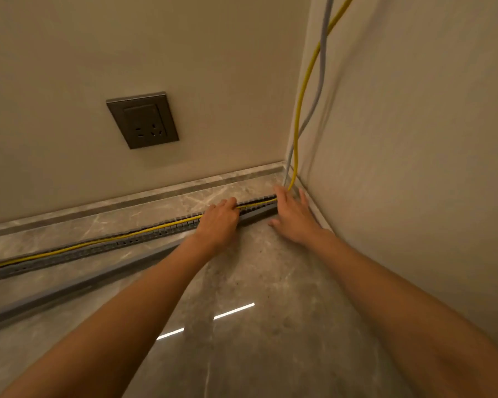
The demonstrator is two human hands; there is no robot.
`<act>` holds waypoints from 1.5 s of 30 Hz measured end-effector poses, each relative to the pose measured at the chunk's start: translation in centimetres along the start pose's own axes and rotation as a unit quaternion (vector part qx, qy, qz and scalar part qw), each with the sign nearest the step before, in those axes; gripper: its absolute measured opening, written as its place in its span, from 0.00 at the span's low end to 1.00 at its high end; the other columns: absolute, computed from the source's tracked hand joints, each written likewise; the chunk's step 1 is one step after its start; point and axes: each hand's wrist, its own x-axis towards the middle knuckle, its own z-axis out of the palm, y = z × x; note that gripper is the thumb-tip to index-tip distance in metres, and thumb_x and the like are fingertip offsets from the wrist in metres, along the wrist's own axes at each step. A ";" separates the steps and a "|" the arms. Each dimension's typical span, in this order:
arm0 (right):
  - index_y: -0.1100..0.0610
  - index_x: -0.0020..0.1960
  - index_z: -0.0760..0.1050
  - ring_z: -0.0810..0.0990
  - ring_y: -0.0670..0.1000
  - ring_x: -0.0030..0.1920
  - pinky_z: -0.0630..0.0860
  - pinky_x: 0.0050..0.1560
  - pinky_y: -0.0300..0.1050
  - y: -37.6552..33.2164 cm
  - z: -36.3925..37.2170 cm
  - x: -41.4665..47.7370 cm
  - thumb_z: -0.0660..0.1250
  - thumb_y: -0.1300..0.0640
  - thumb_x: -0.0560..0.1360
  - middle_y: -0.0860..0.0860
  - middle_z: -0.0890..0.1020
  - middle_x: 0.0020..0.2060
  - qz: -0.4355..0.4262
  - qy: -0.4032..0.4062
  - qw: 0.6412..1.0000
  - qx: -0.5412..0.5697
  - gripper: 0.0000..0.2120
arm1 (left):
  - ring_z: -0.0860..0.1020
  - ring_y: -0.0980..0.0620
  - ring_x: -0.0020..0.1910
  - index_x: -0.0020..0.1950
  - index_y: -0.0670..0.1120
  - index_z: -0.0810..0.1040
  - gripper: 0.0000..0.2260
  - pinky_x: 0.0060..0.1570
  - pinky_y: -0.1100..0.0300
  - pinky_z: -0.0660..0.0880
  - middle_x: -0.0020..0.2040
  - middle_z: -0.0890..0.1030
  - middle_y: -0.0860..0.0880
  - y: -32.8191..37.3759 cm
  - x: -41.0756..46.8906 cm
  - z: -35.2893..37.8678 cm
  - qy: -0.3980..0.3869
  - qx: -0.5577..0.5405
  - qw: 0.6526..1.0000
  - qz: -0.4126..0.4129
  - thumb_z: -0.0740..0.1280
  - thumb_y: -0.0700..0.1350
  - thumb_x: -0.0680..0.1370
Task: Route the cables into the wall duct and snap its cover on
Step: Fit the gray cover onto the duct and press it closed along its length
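A grey slotted duct (pixel 98 248) lies on the marble floor, running from the left edge toward the room corner. A yellow cable (pixel 78 246) rests along its open top, then climbs the corner beside a grey cable (pixel 316 90). My left hand (pixel 220 222) presses down on the duct, fingers curled over the yellow cable. My right hand (pixel 292 216) lies flat with fingers spread at the duct's corner end, where both cables come down. The long grey cover strip (pixel 69 285) lies loose on the floor, in front of the duct and roughly parallel to it.
A dark wall socket (pixel 143 119) sits on the back wall above the duct. A marble skirting (pixel 156 193) runs along the wall base. The right wall (pixel 414 139) stands close beside my right arm. The polished floor (pixel 270 326) reflects a ceiling light.
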 end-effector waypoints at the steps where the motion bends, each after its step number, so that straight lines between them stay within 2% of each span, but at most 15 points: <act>1: 0.62 0.74 0.46 0.54 0.54 0.76 0.42 0.76 0.57 0.0 -0.1 0.2 0.64 0.55 0.75 0.57 0.55 0.76 0.005 -0.013 1.000 0.009 0.37 | 0.70 0.42 0.62 0.63 0.37 0.71 0.14 0.58 0.50 0.69 0.63 0.70 0.41 -0.2 0.0 0.1 -0.005 0.000 1.000 0.004 0.58 0.38 0.79; 3: 0.61 0.74 0.46 0.57 0.55 0.75 0.43 0.76 0.57 0.3 -0.6 0.5 0.62 0.57 0.76 0.58 0.57 0.75 0.015 -0.036 0.999 0.024 0.35 | 0.71 0.42 0.62 0.63 0.37 0.72 0.14 0.59 0.50 0.69 0.63 0.71 0.41 -0.4 0.2 0.1 -0.012 -0.007 1.000 0.007 0.58 0.38 0.79; 7: 0.59 0.73 0.53 0.67 0.58 0.70 0.51 0.74 0.56 1.4 -1.3 1.3 0.61 0.57 0.76 0.58 0.68 0.70 0.037 -0.041 0.998 0.033 0.29 | 0.72 0.42 0.61 0.62 0.36 0.72 0.13 0.59 0.51 0.70 0.62 0.72 0.40 -0.4 0.4 0.0 -0.017 -0.023 1.000 -0.001 0.59 0.38 0.79; 13: 0.53 0.71 0.61 0.67 0.54 0.70 0.56 0.73 0.53 3.1 -1.7 2.4 0.62 0.61 0.76 0.54 0.71 0.70 0.025 -0.042 0.998 0.049 0.25 | 0.75 0.39 0.57 0.58 0.35 0.73 0.11 0.53 0.50 0.73 0.59 0.74 0.39 -1.4 1.2 -0.9 -0.057 -0.079 0.995 -0.016 0.62 0.37 0.76; 16: 0.50 0.69 0.66 0.66 0.53 0.71 0.57 0.71 0.55 2.7 -2.1 2.7 0.62 0.59 0.76 0.52 0.70 0.70 0.001 -0.049 0.998 0.026 0.22 | 0.75 0.39 0.56 0.58 0.35 0.74 0.12 0.55 0.51 0.73 0.61 0.72 0.39 -1.9 1.3 -1.2 -0.066 -0.095 0.993 -0.006 0.62 0.37 0.76; 19: 0.49 0.66 0.71 0.70 0.56 0.67 0.61 0.66 0.54 2.1 -2.7 3.0 0.62 0.55 0.77 0.54 0.74 0.65 -0.003 -0.055 0.998 -0.011 0.17 | 0.75 0.40 0.56 0.59 0.34 0.75 0.12 0.57 0.51 0.73 0.63 0.69 0.40 -2.6 1.0 -1.4 -0.064 -0.089 0.994 0.000 0.62 0.37 0.77; 23: 0.51 0.61 0.76 0.72 0.57 0.63 0.62 0.64 0.53 1.3 -2.6 3.1 0.63 0.53 0.76 0.55 0.78 0.59 0.007 -0.054 0.998 -0.024 0.14 | 0.75 0.42 0.56 0.58 0.37 0.74 0.10 0.54 0.53 0.72 0.59 0.75 0.39 -3.7 0.6 -1.3 -0.082 -0.060 0.995 -0.013 0.60 0.39 0.79; 31: 0.56 0.60 0.75 0.74 0.58 0.62 0.67 0.63 0.50 1.0 -2.8 3.1 0.65 0.54 0.75 0.57 0.80 0.58 0.025 -0.038 0.999 -0.002 0.14 | 0.75 0.40 0.58 0.61 0.39 0.69 0.11 0.54 0.51 0.72 0.59 0.76 0.38 -3.3 1.4 -1.7 -0.066 -0.008 0.998 -0.002 0.59 0.38 0.79; 36: 0.56 0.60 0.75 0.74 0.58 0.62 0.67 0.64 0.50 1.4 -2.9 3.1 0.64 0.55 0.75 0.57 0.80 0.59 0.016 -0.052 0.998 0.006 0.14 | 0.75 0.42 0.56 0.59 0.39 0.73 0.11 0.52 0.52 0.73 0.58 0.75 0.40 -2.6 1.8 -1.3 -0.030 -0.036 0.999 0.004 0.62 0.42 0.78; 39: 0.53 0.63 0.74 0.73 0.57 0.65 0.65 0.68 0.51 2.0 -3.1 3.3 0.66 0.57 0.74 0.55 0.79 0.61 0.010 -0.076 0.997 0.013 0.18 | 0.77 0.42 0.54 0.60 0.39 0.74 0.12 0.51 0.52 0.73 0.58 0.77 0.39 -1.9 2.2 -1.3 -0.046 -0.061 0.997 0.009 0.61 0.43 0.79; 45: 0.54 0.64 0.74 0.73 0.58 0.65 0.69 0.67 0.52 2.2 -2.8 3.5 0.67 0.59 0.73 0.55 0.79 0.62 0.014 -0.077 0.996 0.044 0.19 | 0.76 0.41 0.54 0.57 0.38 0.74 0.11 0.48 0.53 0.71 0.57 0.77 0.38 -2.0 2.8 -1.4 -0.062 -0.080 0.995 -0.002 0.61 0.43 0.79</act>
